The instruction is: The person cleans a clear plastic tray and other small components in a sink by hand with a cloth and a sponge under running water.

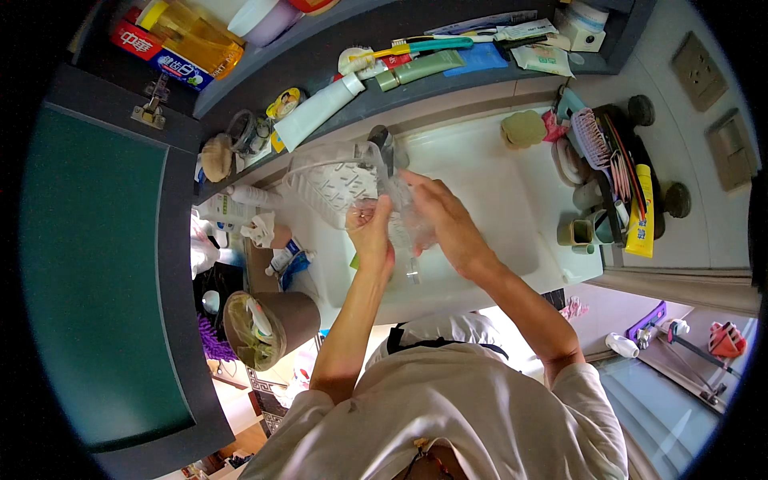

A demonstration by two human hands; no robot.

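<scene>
A clear plastic container (324, 180) with a ridged, patterned base is held tilted over the white sink (480, 172), just below the dark faucet (382, 142). My left hand (371, 240) grips its near side, thumb up along the wall and fingers curled at the rim. On the container's right side lies my right hand (450, 228), its fingers bent round the see-through plastic and partly blurred. Some clear plastic or water shows between the two hands; I cannot tell which. A bit of green peeks out beside my left wrist.
Toothpaste tubes (318, 110) and toothbrushes line the grey shelf above the sink. A green cabinet door (96, 272) stands open at left, near a bin (276, 324). At right are a hairbrush (590, 138), a yellow tube (642, 212) and cups (578, 233).
</scene>
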